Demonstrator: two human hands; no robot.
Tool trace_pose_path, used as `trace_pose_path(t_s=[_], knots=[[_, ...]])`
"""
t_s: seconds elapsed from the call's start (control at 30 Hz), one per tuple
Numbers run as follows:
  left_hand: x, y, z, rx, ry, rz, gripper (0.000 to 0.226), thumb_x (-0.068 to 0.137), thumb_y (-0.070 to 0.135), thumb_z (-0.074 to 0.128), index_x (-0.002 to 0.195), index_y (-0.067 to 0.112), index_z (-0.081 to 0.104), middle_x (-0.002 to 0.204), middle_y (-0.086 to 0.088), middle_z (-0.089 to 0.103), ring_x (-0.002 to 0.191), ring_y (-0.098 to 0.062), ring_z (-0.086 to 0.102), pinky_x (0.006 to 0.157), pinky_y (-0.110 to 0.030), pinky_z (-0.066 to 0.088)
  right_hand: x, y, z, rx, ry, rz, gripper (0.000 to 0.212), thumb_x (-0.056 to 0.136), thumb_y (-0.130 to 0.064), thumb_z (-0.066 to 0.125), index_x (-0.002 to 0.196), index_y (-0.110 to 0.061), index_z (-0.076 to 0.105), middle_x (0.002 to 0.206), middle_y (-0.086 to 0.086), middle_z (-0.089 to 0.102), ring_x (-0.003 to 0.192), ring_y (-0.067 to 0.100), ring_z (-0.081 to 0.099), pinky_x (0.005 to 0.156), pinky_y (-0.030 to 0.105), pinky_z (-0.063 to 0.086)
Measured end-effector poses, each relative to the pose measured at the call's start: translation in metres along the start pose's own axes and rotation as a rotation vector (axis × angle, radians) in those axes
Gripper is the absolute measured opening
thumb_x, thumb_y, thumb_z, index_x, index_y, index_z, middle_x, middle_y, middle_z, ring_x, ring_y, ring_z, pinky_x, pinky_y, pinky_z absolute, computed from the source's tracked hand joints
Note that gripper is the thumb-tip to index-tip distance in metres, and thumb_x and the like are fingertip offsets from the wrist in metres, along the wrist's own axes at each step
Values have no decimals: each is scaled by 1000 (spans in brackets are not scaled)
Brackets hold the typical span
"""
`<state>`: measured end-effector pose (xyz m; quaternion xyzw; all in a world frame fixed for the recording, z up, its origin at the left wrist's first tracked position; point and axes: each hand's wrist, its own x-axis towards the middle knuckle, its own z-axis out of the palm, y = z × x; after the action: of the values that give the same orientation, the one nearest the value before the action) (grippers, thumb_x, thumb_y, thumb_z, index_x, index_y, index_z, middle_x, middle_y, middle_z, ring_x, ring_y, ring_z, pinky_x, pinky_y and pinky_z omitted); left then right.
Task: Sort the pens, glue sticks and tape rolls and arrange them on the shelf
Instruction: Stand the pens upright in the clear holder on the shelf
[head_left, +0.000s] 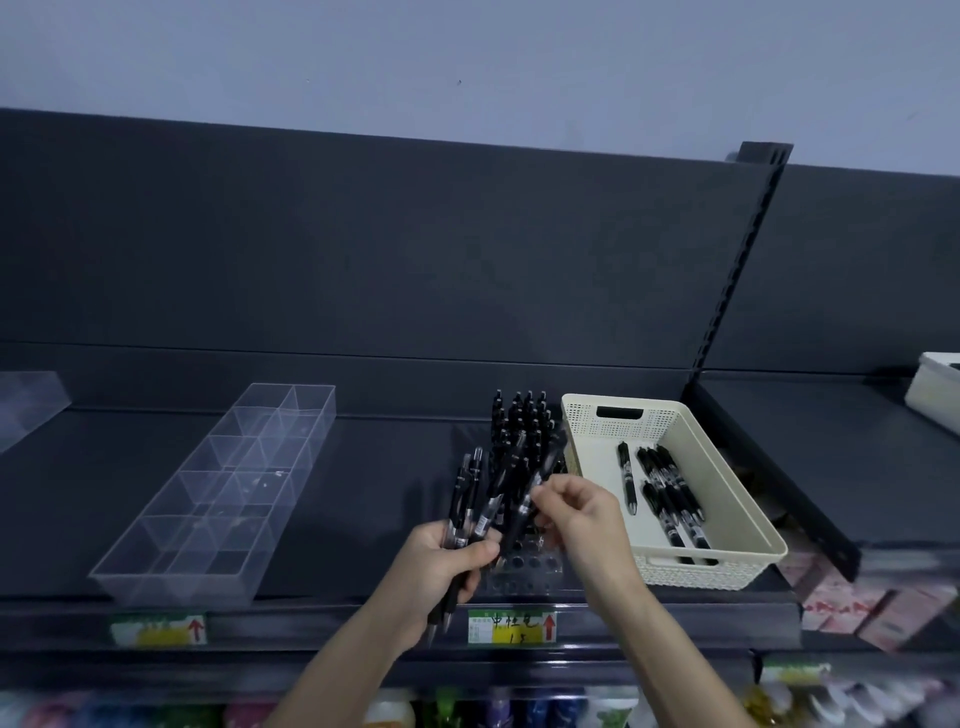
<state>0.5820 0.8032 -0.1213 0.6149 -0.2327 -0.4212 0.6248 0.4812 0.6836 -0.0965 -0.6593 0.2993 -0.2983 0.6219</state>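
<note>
My left hand (444, 564) grips a bundle of several black pens (470, 499), tips down, above the shelf's front edge. My right hand (579, 512) pinches one black pen (535, 491) that still leans against the bundle. Behind my hands a clear pen rack (524, 569) with round holes holds several upright black pens (519, 421) in its far rows; its near holes are bare. To the right, a cream basket (748, 499) holds several more black pens (667, 501) lying flat.
A clear divided tray (218, 499) lies on the dark shelf (363, 467) to the left. Yellow-green price labels (511, 626) line the front rail. A white bin (935, 395) stands far right, beyond a slanted shelf bracket (769, 483). Goods fill the lower shelf.
</note>
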Motion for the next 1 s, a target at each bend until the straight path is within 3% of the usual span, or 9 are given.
trace_pose_path(t_s=[0.13,0.2,0.3,0.53,0.63,0.8,1.0], knots=[[-1,0,0,100,66,43,21,92,21,54,95,3,64,65,-6,64,45,-10,45,44,-20,37,14,4,-18,-191,246,-132,14,87,-7,59,74,-11,57,64,2,57,60,15,51,58,25,44],[-2,-2,-1,126,85,69,15,94,21,50,98,10,60,65,-5,65,45,-10,46,44,-20,37,19,8,-21,-351,278,-167,9,87,-9,59,79,-10,56,67,-3,57,66,15,52,61,15,42],[-1,-4,-4,119,113,92,7,94,14,51,95,12,57,64,-3,67,46,-11,49,44,-20,40,25,17,-15,-533,243,-208,4,90,-12,57,87,-10,55,70,-7,55,66,10,51,56,8,38],[-2,-7,-12,48,151,93,8,91,1,52,96,6,57,70,-8,63,51,-12,58,51,-22,49,26,39,2,-846,96,-183,18,93,-19,49,104,-6,55,91,8,67,78,21,60,67,27,45],[-2,-8,-15,5,161,91,9,91,0,52,98,4,57,74,-9,61,56,-13,59,54,-22,52,26,40,5,-880,109,-159,21,94,-19,48,108,-6,55,94,10,68,78,22,61,66,25,44],[4,-12,-18,21,195,93,10,92,5,52,97,7,61,78,-5,60,72,-15,60,71,-26,53,24,42,4,-902,130,-135,20,95,-19,47,108,-5,52,87,10,67,68,19,55,64,29,47],[5,-11,-12,80,167,108,10,92,9,54,90,12,64,73,-2,55,72,-13,53,71,-22,46,23,44,3,-882,139,-114,22,94,-20,49,109,-5,56,92,11,68,79,25,63,71,32,51]])
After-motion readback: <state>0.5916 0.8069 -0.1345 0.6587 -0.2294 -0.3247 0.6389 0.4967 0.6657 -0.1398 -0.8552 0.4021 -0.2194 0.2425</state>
